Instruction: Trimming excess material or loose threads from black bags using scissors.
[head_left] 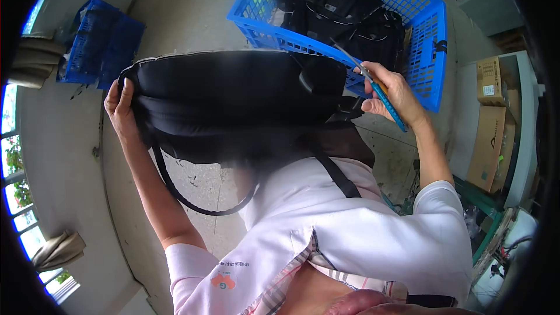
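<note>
A large black fabric bag (227, 96) lies across my lap and reaches out in front of me. My left hand (121, 108) grips its left end, thumb and fingers wrapped round the edge. A black looped handle (198, 205) hangs from the bag's near left side. Beyond the bag's right end, my right hand (396, 94) is closed round a slim pointed tool with a teal and orange handle (389, 107). Its thin metal tip points forward and left, by the bag's far right corner. The tool's exact kind cannot be made out.
In front on the right stands a blue plastic crate (434, 76) with black bags (344, 11) in it. Another blue crate (108, 41) is at the far left, near the windows. Cardboard boxes (489, 134) sit on a shelf at my right, beside a green metal frame (487, 239).
</note>
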A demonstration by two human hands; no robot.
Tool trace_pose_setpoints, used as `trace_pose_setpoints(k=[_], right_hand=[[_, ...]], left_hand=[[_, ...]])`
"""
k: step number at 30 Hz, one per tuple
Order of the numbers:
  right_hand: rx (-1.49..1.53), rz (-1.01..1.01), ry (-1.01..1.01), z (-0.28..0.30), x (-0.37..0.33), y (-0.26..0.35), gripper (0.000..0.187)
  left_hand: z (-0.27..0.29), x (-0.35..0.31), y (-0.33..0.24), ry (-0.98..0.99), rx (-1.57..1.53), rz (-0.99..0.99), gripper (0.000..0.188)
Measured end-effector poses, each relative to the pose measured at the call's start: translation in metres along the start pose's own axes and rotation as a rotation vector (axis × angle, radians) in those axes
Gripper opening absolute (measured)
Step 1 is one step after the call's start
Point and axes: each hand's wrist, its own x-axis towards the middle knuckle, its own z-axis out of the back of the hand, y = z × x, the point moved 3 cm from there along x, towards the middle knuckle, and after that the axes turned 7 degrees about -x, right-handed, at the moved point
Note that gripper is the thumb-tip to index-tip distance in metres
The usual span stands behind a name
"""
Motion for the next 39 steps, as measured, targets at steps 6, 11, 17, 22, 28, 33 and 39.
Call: trace_pose_setpoints(k=[6, 11, 17, 22, 28, 33, 39], right_hand=[[-0.175, 0.166, 0.011, 0.015, 0.002, 0.0, 0.071], [-0.213, 0.222, 0.041, 0.023, 0.018, -0.006, 0.071], [-0.215, 0.2, 0.187, 0.026, 0.037, -0.005, 0.075], [-0.171, 0.22, 0.191, 0.03, 0.044, -0.009, 0.07], [-0.204, 0.238, 0.247, 0.031, 0.045, 0.001, 0.063], [-0.144, 0.265, 0.039, 0.037, 0.046, 0.012, 0.068], [-0.409, 0.511, 0.01, 0.01, 0.071, 0.084, 0.063]], left_hand=[[0.01, 0.0, -0.003, 0.023, 0.001, -0.094, 0.008], [0.021, -0.001, -0.002, 0.033, -0.061, -0.142, 0.009], [0.029, -0.003, -0.001, 0.067, -0.121, -0.134, 0.008], [0.026, 0.0, 0.0, 0.062, -0.131, -0.136, 0.01], [0.024, -0.004, -0.004, 0.039, -0.096, -0.123, 0.011], [0.01, 0.0, -0.006, 0.028, -0.062, -0.122, 0.007], [-0.037, -0.012, -0.037, 0.13, -0.112, -0.092, 0.01]])
